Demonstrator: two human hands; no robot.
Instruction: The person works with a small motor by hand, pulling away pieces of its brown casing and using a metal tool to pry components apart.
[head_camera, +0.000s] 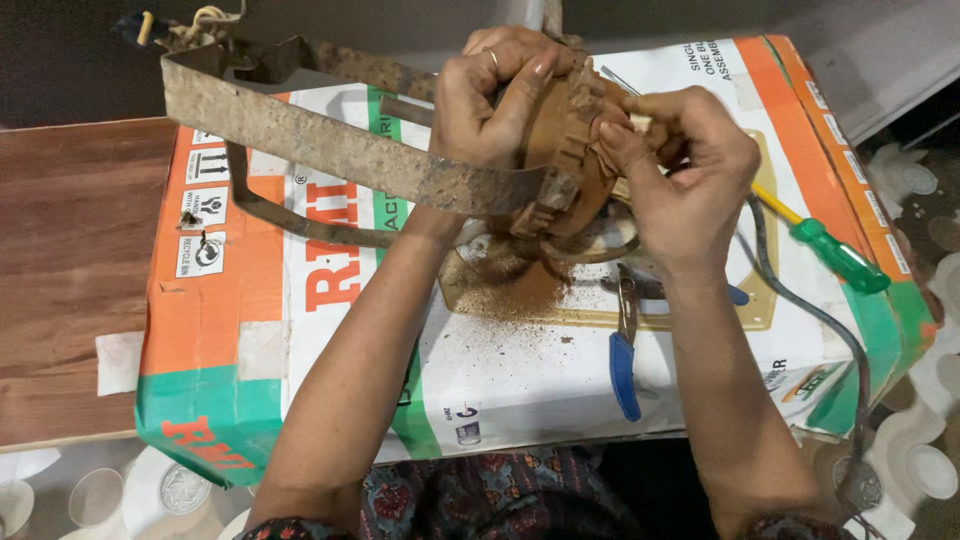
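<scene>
My left hand (492, 95) grips the top of a rusty round brown part (560, 140) that I hold up above a cardboard box (250, 330). Long rusty metal straps (330, 145) stick out from the part toward the left. My right hand (680, 165) pinches the part's ribbed right edge with thumb and fingers. Brown rust dust (510, 290) lies on the box under the part.
Blue-handled pliers (625, 350) lie on the box below my right hand. A green-handled screwdriver (835, 255) rests at the box's right side, beside a dark cable (820, 320). A wooden board (70, 270) lies left of the box.
</scene>
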